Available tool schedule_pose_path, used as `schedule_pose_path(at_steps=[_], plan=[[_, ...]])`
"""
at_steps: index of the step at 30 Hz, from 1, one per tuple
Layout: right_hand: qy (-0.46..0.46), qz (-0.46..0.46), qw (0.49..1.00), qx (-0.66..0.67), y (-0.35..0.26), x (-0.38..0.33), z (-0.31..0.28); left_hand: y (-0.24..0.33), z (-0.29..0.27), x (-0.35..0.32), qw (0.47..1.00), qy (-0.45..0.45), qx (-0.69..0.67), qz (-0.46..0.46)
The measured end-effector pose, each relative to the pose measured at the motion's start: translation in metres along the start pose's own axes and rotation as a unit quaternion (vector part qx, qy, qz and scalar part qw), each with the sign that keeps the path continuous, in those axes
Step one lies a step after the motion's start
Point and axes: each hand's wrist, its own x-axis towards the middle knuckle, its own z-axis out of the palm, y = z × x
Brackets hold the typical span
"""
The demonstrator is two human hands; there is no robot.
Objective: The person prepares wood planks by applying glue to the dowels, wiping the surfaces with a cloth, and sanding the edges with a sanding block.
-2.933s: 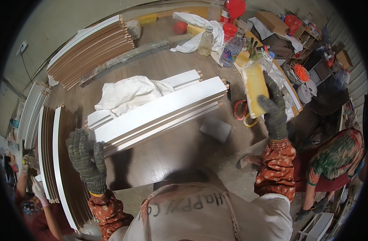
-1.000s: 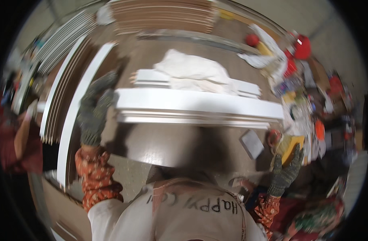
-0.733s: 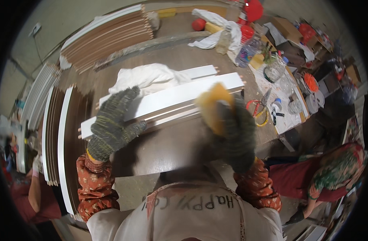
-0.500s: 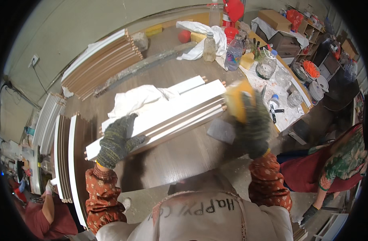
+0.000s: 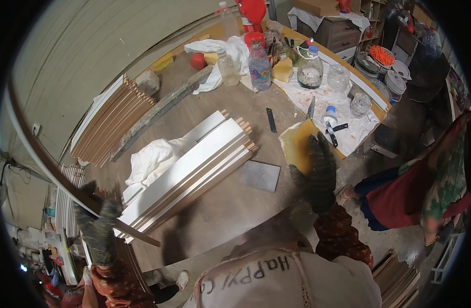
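Note:
My left hand [image 5: 98, 231], in a dark green patterned knit glove, is closed around a long thin board [image 5: 63, 185] with a white edge and brown side. The board slants across the left of the view and looks bent by the lens. My right hand [image 5: 319, 177], in a dark glove, grips a yellow sponge [image 5: 296, 149] above the table's right side. Between my hands lies a stack of white-faced boards [image 5: 194, 164] with brown sides and pegs at the ends. A crumpled white cloth [image 5: 156, 156] rests beside it, and a grey flat block [image 5: 260, 176] lies right of it.
Another board stack [image 5: 109, 123] lies at the far left beside a long grey bar [image 5: 161, 105]. Bottles [image 5: 259, 69], a jug [image 5: 310, 69] and jars stand at the back right, near a black strip [image 5: 271, 120]. A co-worker [image 5: 400, 192] bends at right; another is at lower left.
My left hand has left the stack and moved left, now gripping a raised board. My right hand has drawn the sponge away from the stack's end. The view has shifted.

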Motion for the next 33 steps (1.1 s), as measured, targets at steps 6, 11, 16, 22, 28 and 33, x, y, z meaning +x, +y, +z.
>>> schedule_pose_path(at_steps=[6,11,16,22,28,33], plan=[[-0.028,-0.016,0.989,0.144,-0.004,0.004,0.0,0.031,-0.018,0.011,0.99,0.032,-0.14,-0.017],[0.017,-0.095,0.976,0.194,-0.022,0.018,-0.018,-0.004,0.038,0.045,0.987,0.072,-0.131,-0.059],[0.009,-0.202,0.938,0.28,-0.047,0.042,-0.03,0.003,0.098,0.08,0.987,0.053,-0.149,-0.032],[-0.067,-0.31,0.907,0.276,-0.07,0.048,-0.057,0.009,0.12,0.107,0.952,-0.013,0.17,0.255],[-0.095,-0.291,0.949,0.081,0.009,0.016,-0.097,0.052,0.202,0.123,0.985,-0.018,-0.167,-0.045],[-0.035,-0.154,0.976,0.151,-0.002,0.012,-0.118,0.023,0.206,0.147,0.997,-0.05,-0.003,0.063]])
